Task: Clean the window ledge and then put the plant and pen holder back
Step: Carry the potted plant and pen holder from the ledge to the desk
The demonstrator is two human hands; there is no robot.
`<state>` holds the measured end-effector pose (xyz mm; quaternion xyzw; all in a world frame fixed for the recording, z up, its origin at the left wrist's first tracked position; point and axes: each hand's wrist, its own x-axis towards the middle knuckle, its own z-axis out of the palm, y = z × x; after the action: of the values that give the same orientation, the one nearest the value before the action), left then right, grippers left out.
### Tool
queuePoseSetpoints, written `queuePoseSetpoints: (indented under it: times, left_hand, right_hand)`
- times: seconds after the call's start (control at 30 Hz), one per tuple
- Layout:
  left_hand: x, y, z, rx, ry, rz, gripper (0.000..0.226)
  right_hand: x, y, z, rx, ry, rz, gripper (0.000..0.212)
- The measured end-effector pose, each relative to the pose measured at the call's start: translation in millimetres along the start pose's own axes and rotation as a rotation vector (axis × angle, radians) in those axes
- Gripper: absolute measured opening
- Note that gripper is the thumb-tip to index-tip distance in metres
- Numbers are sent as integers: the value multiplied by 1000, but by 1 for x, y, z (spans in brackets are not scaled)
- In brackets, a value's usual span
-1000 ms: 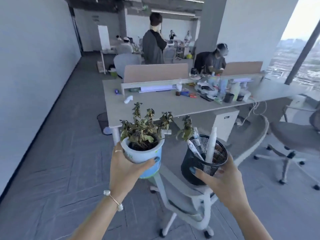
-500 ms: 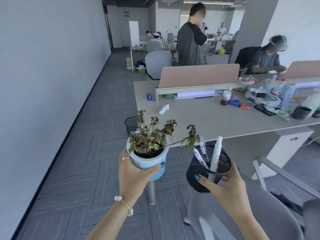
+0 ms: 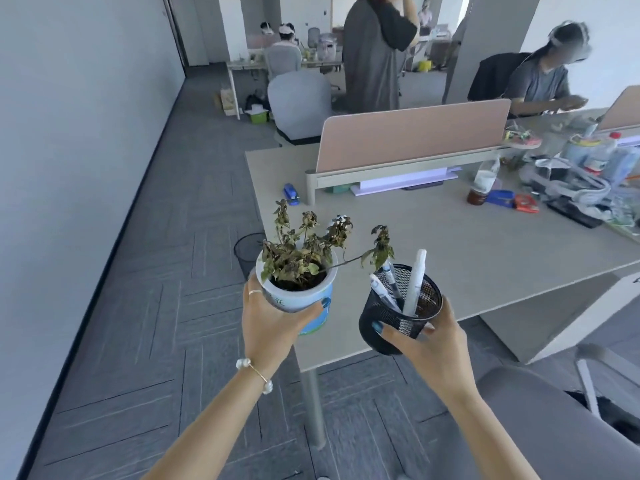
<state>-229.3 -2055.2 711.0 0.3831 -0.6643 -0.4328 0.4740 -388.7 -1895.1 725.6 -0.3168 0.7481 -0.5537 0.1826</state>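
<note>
Gripping low around the wall, the left hand (image 3: 268,327) holds the plant (image 3: 298,268) over the desk (image 3: 485,258) corner – top-heavy, brittle stems. Right hand (image 3: 431,348) clasps the light mesh pen holder (image 3: 398,311) – loose pens could tip out

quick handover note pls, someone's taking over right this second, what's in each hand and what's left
Left hand: gripping the potted plant by its white and blue pot, held upright in the air; the plant is wilted.
Right hand: gripping the black mesh pen holder, tilted a little, with pens inside.
Position: both are held over the near corner of the desk, not set down.
Done: both things are in hand, off any surface. No window ledge is in view, so whether it is cleaned cannot be told.
Left: likely set both down, clean the ledge, then put the plant and pen holder back.
</note>
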Motion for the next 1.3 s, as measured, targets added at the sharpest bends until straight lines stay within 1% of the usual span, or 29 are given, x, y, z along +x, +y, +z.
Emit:
queuePoseSetpoints:
  times: [0.2, 0.37, 0.43, 0.5, 0.63, 0.77, 0.93, 1.0, 1.13, 1.3]
  left_hand:
    - [89, -51, 16, 55, -88, -51, 87]
    - [143, -96, 25, 88, -183, -102, 81]
    - [163, -111, 29, 74, -221, -90, 80]
    - [182, -125, 32, 64, -291, -65, 80]
    - [215, -157, 39, 74, -483, -57, 83]
    - [228, -174, 45, 76, -630, -32, 87]
    - [236, -194, 55, 61, -748, 4, 86]
    - [238, -199, 58, 49, -778, -1, 85]
    - [243, -210, 64, 43, -831, -19, 91]
    - [245, -217, 68, 35, -842, -59, 95]
  right_hand:
    - [76, 12, 54, -8, 56, 67, 61]
    - [111, 24, 92, -25, 101, 149, 62]
    - [122, 31, 108, -36, 131, 189, 62]
    - [129, 41, 125, -37, 184, 235, 63]
    - [133, 52, 155, -30, 331, 313, 67]
    - [129, 57, 181, -32, 470, 374, 69]
    - [123, 72, 200, -45, 603, 468, 72]
    - [121, 77, 204, -68, 642, 497, 74]
    - [118, 84, 209, -92, 687, 542, 77]
    - [118, 87, 215, -82, 715, 546, 78]
